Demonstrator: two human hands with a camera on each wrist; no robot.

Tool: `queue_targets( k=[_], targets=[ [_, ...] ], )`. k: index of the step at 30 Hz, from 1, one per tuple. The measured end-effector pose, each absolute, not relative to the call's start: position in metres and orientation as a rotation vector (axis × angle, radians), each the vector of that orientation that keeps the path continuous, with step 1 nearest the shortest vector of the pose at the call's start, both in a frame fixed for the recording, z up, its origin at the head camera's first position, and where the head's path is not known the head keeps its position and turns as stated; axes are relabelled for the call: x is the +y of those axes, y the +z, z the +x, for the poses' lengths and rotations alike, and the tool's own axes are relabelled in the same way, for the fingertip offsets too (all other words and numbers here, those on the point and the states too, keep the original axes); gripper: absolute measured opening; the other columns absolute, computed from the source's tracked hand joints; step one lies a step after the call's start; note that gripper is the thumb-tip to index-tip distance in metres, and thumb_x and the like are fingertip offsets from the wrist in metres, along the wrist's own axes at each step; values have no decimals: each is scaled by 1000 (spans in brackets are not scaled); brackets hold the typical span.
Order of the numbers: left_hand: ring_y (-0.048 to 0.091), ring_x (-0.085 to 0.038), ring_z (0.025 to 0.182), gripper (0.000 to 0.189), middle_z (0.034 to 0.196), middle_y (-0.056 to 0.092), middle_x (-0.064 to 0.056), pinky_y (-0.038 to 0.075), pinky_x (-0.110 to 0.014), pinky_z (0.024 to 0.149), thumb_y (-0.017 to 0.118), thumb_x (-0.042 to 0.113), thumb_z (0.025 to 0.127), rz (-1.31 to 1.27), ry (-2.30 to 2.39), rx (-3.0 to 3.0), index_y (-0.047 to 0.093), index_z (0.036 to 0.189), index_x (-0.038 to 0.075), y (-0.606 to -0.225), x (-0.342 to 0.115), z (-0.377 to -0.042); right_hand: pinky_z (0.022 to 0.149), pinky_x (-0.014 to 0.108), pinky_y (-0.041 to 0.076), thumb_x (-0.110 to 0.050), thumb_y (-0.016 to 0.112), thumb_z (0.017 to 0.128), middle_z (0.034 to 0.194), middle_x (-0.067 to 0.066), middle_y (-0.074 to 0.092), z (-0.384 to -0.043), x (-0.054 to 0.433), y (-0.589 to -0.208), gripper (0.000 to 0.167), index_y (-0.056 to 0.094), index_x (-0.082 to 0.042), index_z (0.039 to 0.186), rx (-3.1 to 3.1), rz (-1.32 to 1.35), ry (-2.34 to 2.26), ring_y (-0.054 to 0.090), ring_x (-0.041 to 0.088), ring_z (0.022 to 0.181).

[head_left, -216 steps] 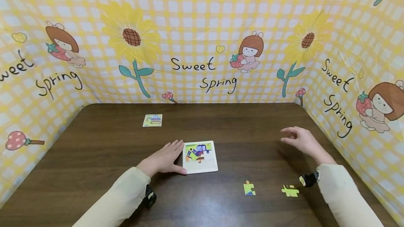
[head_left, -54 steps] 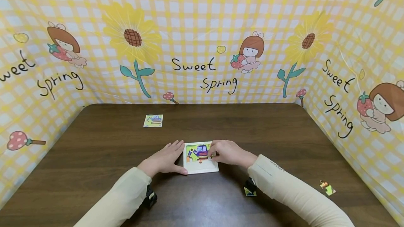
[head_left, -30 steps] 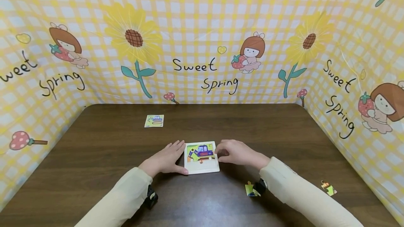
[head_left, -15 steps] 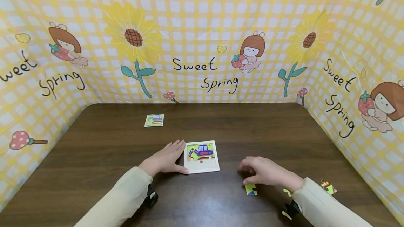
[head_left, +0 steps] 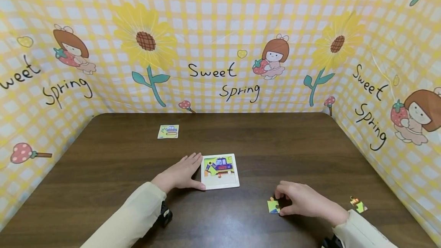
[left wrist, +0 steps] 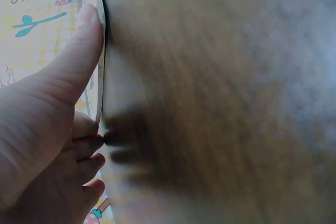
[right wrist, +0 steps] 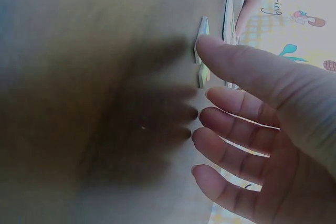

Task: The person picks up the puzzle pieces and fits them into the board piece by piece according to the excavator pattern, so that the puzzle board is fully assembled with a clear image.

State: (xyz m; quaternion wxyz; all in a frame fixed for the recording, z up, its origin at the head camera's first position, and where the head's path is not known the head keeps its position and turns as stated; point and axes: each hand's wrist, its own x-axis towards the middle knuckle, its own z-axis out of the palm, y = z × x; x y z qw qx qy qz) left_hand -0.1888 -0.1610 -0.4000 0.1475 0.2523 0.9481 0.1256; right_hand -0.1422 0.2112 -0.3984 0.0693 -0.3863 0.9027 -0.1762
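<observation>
A white puzzle tray (head_left: 220, 187) lies mid-table, its upper part filled with a purple digger picture (head_left: 220, 165) and its lower strip bare white. My left hand (head_left: 179, 173) rests along the tray's left edge, thumb and fingers extended and spread. To the right, a green puzzle piece (head_left: 273, 206) with a blue corner lies flat. My right hand (head_left: 304, 200) is at its right side, index finger near the top and thumb by the lower corner; firm contact is unclear. In the right wrist view the thumb covers part of the piece (right wrist: 204, 77), with the fingers loosely bent and apart.
A small card (head_left: 168, 131) with a digger picture lies at the back left. Another puzzle piece (head_left: 359, 204), orange and green, sits beyond my right wrist. The brown table (head_left: 138, 156) is backed by a yellow checked cloth (head_left: 213, 41).
A piece was set into the picture's right side, which had a gap earlier. My right hand has since left the tray, moving right and nearer to the green piece. My left hand stays put.
</observation>
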Motion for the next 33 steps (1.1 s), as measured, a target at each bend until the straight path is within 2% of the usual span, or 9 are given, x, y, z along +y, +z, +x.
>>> queue_targets(
  k=[18,26,33],
  targets=[
    [13,-35,136,98,148,19,-22,13,-46,108,65,54,78,722,345,2735,23,141,-9,-403,-162,-190,56,20,43,-22,79,69,81,-15,48,-141,211,-405,23,59,-21,80,2800,-1263,-541,48,1,67],
    [13,-34,136,98,148,18,-21,13,-45,108,65,54,78,713,342,2738,24,141,-8,-404,-162,-190,51,21,38,-23,77,73,78,-14,46,-158,200,-392,21,59,-21,82,2829,-1241,-523,44,2,63],
    [13,-34,136,98,148,19,-21,12,-45,108,65,54,78,709,338,2737,24,142,-8,-403,-161,-190,54,23,42,-22,76,74,83,-9,53,-177,176,-377,19,61,-16,84,2851,-1296,-483,49,6,65]
  ],
)
